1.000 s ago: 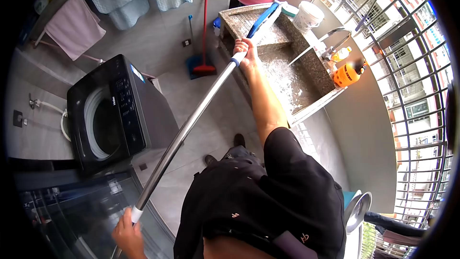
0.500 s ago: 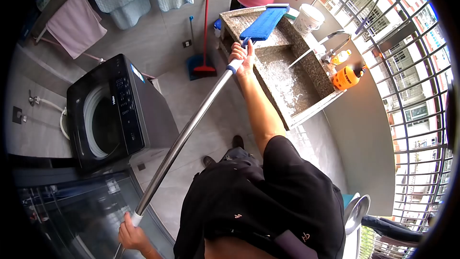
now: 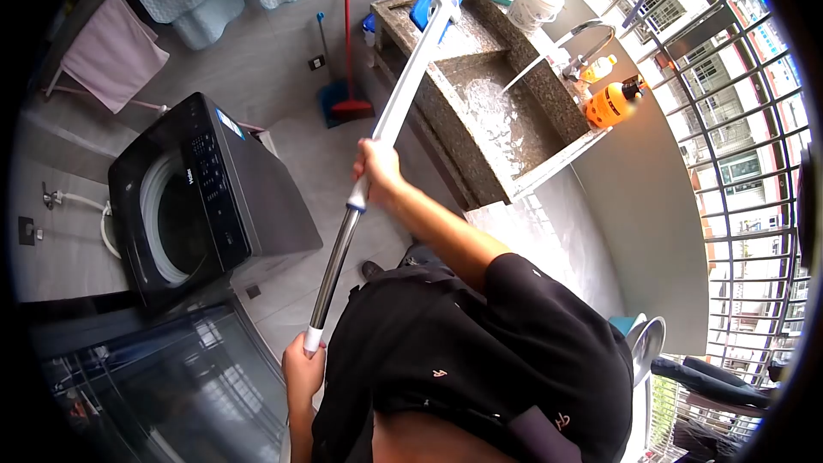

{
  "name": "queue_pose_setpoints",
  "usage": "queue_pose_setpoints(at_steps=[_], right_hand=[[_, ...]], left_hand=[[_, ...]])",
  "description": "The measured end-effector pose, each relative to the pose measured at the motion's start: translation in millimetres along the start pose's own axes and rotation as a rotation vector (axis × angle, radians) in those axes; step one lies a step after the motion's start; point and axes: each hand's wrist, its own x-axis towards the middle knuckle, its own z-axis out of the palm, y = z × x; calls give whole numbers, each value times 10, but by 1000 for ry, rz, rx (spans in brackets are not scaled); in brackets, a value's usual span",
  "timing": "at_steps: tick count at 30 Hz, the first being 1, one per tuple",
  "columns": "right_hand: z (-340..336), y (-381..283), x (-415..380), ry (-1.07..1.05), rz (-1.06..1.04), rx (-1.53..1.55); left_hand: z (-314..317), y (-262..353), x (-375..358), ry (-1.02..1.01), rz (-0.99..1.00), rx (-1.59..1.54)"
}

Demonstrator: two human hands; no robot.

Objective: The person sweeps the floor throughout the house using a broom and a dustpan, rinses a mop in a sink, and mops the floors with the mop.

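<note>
A flat mop [image 3: 401, 103] with a long white and silver pole runs diagonally across the head view. My right hand [image 3: 377, 170] is wrapped round the white part of the pole, just above its blue ring. Lower down, my left hand [image 3: 303, 369] is closed round the pole by its white collar. At the far end, the blue mop head [image 3: 426, 9] is tilted, its white and blue frame facing me. In this view it overlaps the far compartment of the stone sink [image 3: 484, 147]. Water runs from the tap [image 3: 591, 51] into the near compartment.
A black washing machine [image 3: 231, 197] stands at left. Behind it, a red broom [image 3: 348, 51] and blue dustpan [image 3: 333, 101] lean by the wall. A white bucket [image 3: 536, 4] and an orange bottle [image 3: 612, 105] stand on the sink's edge. Window bars [image 3: 746, 206] line the right.
My right hand is now farther down the pole from the mop head. The mop head has turned, showing its frame. My left hand has moved right and up with the pole's lower end.
</note>
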Motion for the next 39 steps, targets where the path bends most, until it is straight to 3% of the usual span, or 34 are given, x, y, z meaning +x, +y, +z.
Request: queue_pose_setpoints(at_steps=[6,10,14,15,18,19,22,25,28,35,39], right_hand=[[61,465,-729,25,99,-36],[48,666,-877,48,121,-38],[11,594,-807,45,202,68],[8,566,-777,-2,226,120],[120,385,-817,-231,362,318],[170,358,-771,-272,380,374],[181,-22,-231,-412,350,594],[187,-222,99,-703,356,706],[134,-410,438,-793,271,773],[-365,-1135,1615,-596,324,760],[-474,-1189,1813,-512,305,649]], left_hand=[[175,168,485,-274,89,-369],[179,334,600,-326,98,-356],[155,495,665,-516,8,-604],[119,424,715,-559,-48,-530],[-125,587,489,-63,296,137],[-224,667,407,10,257,334],[-471,695,165,325,340,555],[-667,628,95,446,359,691],[-817,496,-31,446,332,735],[-1196,-306,-533,451,316,704],[-1015,-347,-554,382,229,642]])
